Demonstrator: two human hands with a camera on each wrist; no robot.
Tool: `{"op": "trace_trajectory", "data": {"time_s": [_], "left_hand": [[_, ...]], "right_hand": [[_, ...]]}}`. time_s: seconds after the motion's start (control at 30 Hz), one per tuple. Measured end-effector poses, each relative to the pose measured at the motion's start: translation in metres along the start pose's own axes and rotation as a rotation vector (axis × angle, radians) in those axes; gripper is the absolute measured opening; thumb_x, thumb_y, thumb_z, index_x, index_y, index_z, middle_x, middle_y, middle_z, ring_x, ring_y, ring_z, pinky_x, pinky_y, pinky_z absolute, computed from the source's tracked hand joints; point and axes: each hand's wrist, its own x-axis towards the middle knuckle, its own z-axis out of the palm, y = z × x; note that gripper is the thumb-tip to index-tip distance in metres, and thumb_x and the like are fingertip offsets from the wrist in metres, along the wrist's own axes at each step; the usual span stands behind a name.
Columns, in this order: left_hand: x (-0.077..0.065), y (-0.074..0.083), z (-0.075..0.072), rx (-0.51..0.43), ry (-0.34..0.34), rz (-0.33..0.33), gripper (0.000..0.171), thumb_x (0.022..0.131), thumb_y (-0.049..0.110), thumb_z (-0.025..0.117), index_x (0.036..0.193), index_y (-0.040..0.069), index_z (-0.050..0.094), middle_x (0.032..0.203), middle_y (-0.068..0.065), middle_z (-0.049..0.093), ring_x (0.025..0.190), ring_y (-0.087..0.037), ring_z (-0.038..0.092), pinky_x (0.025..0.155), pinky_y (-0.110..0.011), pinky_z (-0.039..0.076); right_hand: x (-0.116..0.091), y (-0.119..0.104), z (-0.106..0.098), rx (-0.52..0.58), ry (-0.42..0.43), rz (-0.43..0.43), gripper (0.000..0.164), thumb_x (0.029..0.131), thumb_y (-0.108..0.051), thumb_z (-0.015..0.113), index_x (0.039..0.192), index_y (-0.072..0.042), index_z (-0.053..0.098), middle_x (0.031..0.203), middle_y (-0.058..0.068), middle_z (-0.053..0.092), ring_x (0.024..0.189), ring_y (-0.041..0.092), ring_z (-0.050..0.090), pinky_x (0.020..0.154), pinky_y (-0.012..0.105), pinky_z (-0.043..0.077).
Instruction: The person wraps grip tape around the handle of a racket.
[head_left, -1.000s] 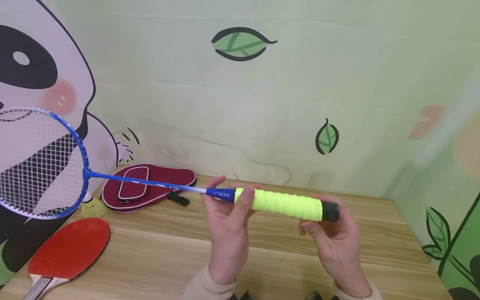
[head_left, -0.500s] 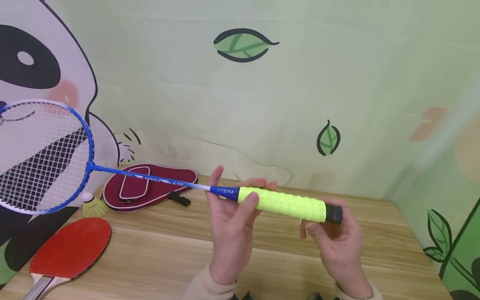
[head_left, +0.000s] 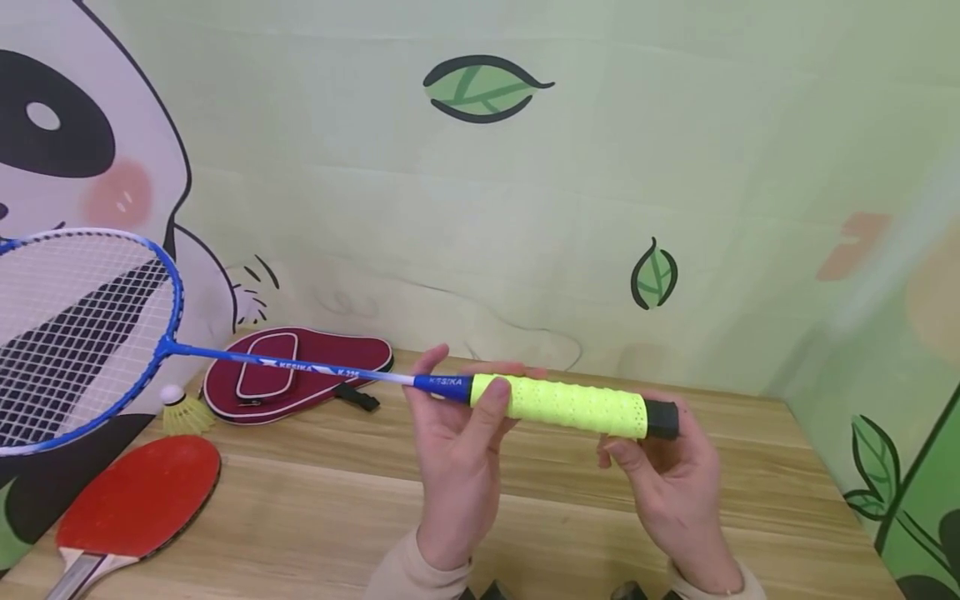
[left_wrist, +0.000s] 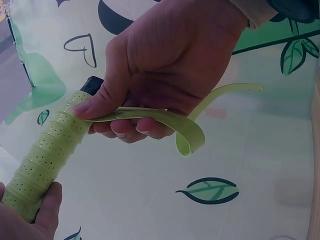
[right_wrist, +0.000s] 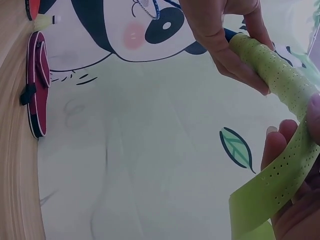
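A blue and white badminton racket [head_left: 303, 365] is held across the front, its strung head at the left. Neon yellow perforated grip tape [head_left: 570, 405] spirals round its handle up to the black butt cap [head_left: 662, 419]. My left hand [head_left: 459, 467] holds the handle near the blue cone, thumb on top and the other fingers partly hidden behind. At the butt end, my right hand [head_left: 678, 483] pinches the tape between thumb and fingers. A loose tail of tape [left_wrist: 190, 137] curls away past the right hand in the left wrist view; the head view hides it.
A red table tennis bat [head_left: 142, 498] lies on the wooden table [head_left: 315, 517] at the left. Behind it are a yellow shuttlecock [head_left: 185, 412] and a dark red zipped racket case [head_left: 337, 354]. A printed cloth backdrop [head_left: 480, 225] stands close behind the table.
The racket has turned about its long axis, so the strung head tilts differently and the shaft lettering faces me. Both hands stay at nearly the same places on the handle.
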Motion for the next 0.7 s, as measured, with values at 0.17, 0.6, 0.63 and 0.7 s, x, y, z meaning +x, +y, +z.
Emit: {"op": "trace_trajectory", "data": {"time_s": [0.17, 0.6, 0.63, 0.7], "left_hand": [[0.0002, -0.0011, -0.0004, 0.030, 0.035, -0.004, 0.046, 0.097, -0.005, 0.051, 0.130, 0.014, 0.024, 0.102, -0.014, 0.065, 0.094, -0.032, 0.069, 0.080, -0.038, 0.058], [0.0011, -0.0022, -0.0019, 0.087, 0.106, -0.017, 0.046, 0.095, -0.001, 0.059, 0.127, 0.009, 0.028, 0.094, -0.008, 0.062, 0.084, -0.022, 0.067, 0.070, -0.027, 0.056], [0.0012, -0.0021, -0.0019, 0.075, 0.086, -0.013, 0.047, 0.095, -0.002, 0.058, 0.128, 0.010, 0.028, 0.096, -0.009, 0.063, 0.087, -0.024, 0.066, 0.073, -0.028, 0.056], [0.0016, -0.0022, -0.0020, 0.034, 0.026, 0.003, 0.051, 0.095, -0.005, 0.055, 0.133, 0.012, 0.025, 0.102, -0.012, 0.064, 0.095, -0.029, 0.066, 0.084, -0.035, 0.054]], "right_hand": [[-0.0005, -0.0010, 0.0009, -0.003, 0.021, 0.022, 0.046, 0.085, 0.013, 0.064, 0.124, 0.020, 0.042, 0.093, 0.013, 0.062, 0.070, 0.018, 0.062, 0.060, 0.025, 0.054], [-0.0006, -0.0039, 0.0000, 0.031, 0.002, 0.024, 0.041, 0.083, 0.013, 0.066, 0.117, 0.021, 0.043, 0.095, 0.014, 0.062, 0.069, 0.019, 0.063, 0.057, 0.027, 0.055], [-0.0008, -0.0041, 0.0000, 0.037, 0.005, 0.023, 0.041, 0.084, 0.013, 0.066, 0.116, 0.021, 0.043, 0.094, 0.015, 0.062, 0.068, 0.019, 0.063, 0.056, 0.027, 0.055], [-0.0008, -0.0046, 0.0001, 0.045, 0.009, 0.022, 0.039, 0.085, 0.013, 0.065, 0.115, 0.021, 0.043, 0.093, 0.016, 0.061, 0.067, 0.020, 0.062, 0.054, 0.027, 0.054]]}}
